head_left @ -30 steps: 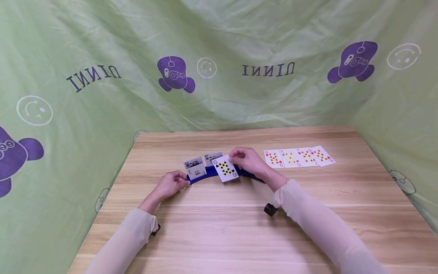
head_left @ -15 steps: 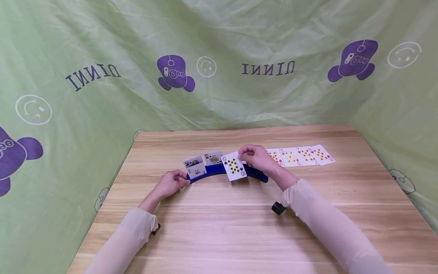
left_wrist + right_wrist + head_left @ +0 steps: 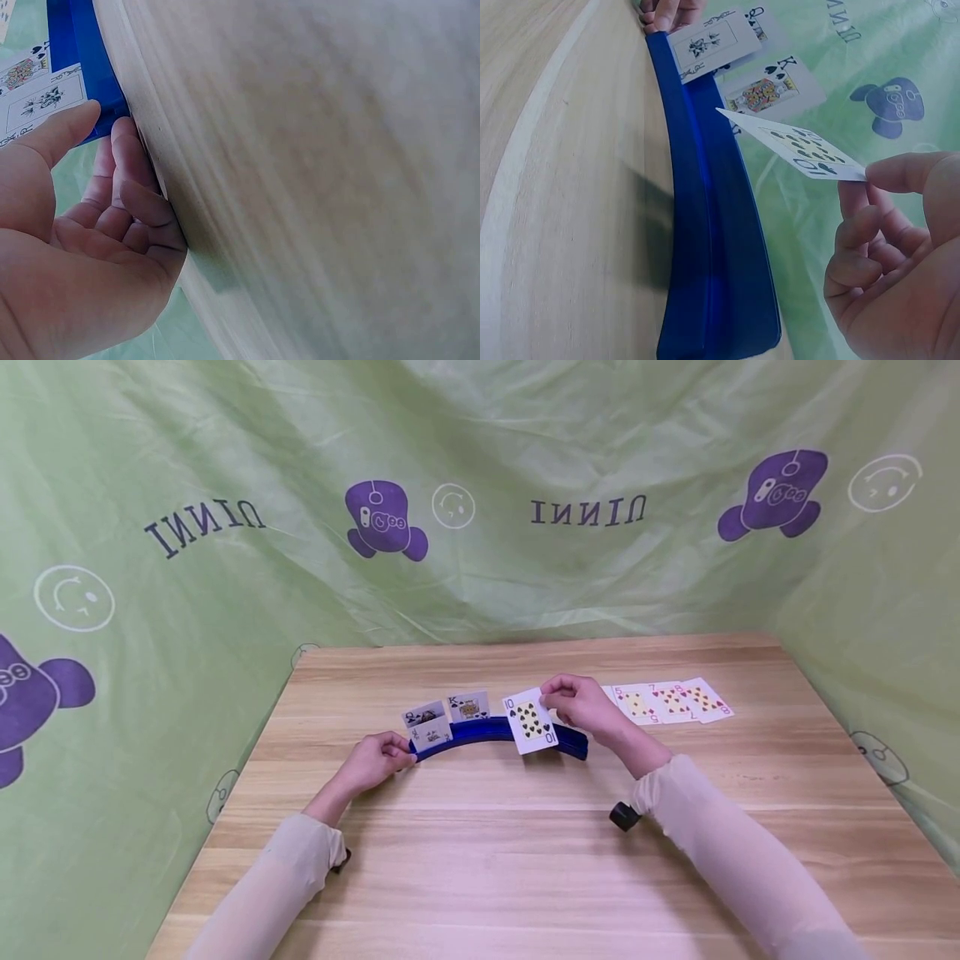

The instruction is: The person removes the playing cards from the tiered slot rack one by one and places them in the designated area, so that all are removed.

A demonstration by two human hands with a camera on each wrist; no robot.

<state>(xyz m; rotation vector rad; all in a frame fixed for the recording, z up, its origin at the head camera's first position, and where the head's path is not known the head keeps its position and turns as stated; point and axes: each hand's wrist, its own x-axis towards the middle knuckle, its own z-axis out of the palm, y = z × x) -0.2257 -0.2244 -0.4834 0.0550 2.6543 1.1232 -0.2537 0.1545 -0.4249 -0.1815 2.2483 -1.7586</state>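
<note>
A curved blue card holder point(image 3: 487, 729) lies on the table, two grooved steps along its length. At its left end my left hand point(image 3: 375, 762) pinches it, the thumb point(image 3: 71, 129) on top near the joker. That joker point(image 3: 712, 45) stands in the front, partly covering a black queen point(image 3: 424, 717) behind it. The king of spades point(image 3: 769, 91) stands in the rear, right of them. My right hand point(image 3: 581, 706) pinches the ten of spades point(image 3: 530, 723) by its upper right corner. In the right wrist view the card is held tilted, apart from the holder.
Face-up red cards overlap in a row at the back right: a five point(image 3: 636, 703), a seven point(image 3: 670, 700) and an eight point(image 3: 705, 700), with another mostly hidden behind my right hand. Green printed cloth point(image 3: 480, 585) hangs around the wooden table point(image 3: 465, 860).
My right hand has moved the ten of spades to the right along the holder, now hiding the nine. The king shows fully. My left hand stays at the holder's end.
</note>
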